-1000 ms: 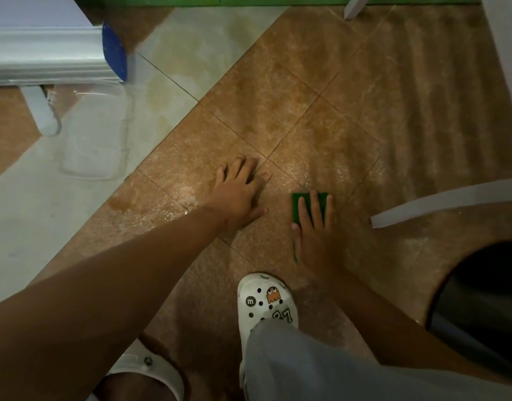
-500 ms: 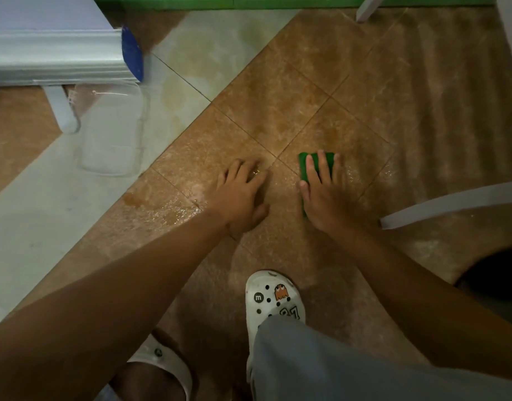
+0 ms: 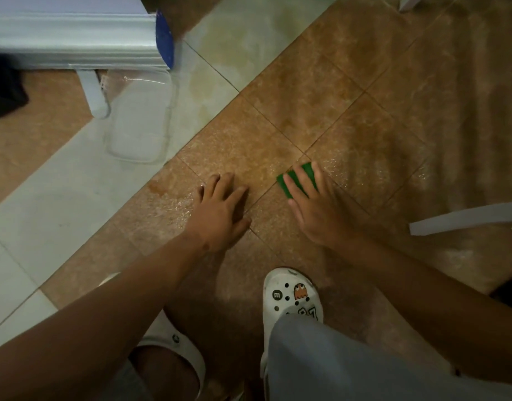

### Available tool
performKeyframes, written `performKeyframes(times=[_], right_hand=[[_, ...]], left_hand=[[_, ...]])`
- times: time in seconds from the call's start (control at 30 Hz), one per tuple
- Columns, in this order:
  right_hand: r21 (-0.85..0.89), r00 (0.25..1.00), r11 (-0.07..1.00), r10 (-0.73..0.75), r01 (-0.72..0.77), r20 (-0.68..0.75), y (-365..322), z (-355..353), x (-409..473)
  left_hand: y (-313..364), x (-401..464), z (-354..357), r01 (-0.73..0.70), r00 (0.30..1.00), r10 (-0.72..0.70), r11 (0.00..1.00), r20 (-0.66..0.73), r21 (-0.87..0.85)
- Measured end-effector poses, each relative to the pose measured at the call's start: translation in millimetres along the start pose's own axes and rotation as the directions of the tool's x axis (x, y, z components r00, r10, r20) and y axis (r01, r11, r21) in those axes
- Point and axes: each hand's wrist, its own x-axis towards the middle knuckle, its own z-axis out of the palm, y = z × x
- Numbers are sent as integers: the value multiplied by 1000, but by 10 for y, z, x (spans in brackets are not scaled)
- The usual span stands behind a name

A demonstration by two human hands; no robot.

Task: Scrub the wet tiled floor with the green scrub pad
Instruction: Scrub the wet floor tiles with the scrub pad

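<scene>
Pad [image 3: 299, 178] slid fwd-left; R hand [image 3: 321, 209] flat on it.

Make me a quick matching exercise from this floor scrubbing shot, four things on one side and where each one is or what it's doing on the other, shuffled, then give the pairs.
Things:
1. green scrub pad
2. left hand
3. clear plastic container
4. white clog

Places or states:
A. lies on the pale tile strip by the blue-ended furniture
B. pressed to the floor under the right hand
C. carries an orange ghost charm
D. flat on the wet brown tile, holding nothing

Pairs: 1-B, 2-D, 3-A, 4-C
</scene>
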Motion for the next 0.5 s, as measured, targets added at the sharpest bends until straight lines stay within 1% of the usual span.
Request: performKeyframes(times=[0.1, 0.2, 0.37, 0.5], right_hand=[[23, 1000, 1000, 5, -5, -19, 23, -120, 340], [4, 999, 1000, 14, -14, -38, 8, -126, 353], [3, 999, 999, 45, -45, -6, -133, 47, -170], [13, 999, 1000, 17, -18, 43, -191, 128, -530]], left_hand=[[4, -8, 5, 3, 1000, -3, 1000, -4, -8], [-7, -10, 12, 5, 1000, -5, 1000, -6, -13], [-15, -4, 31, 2, 1000, -3, 1000, -16, -21], [-32, -5, 55, -2, 1000, 1, 1000, -23, -31]])
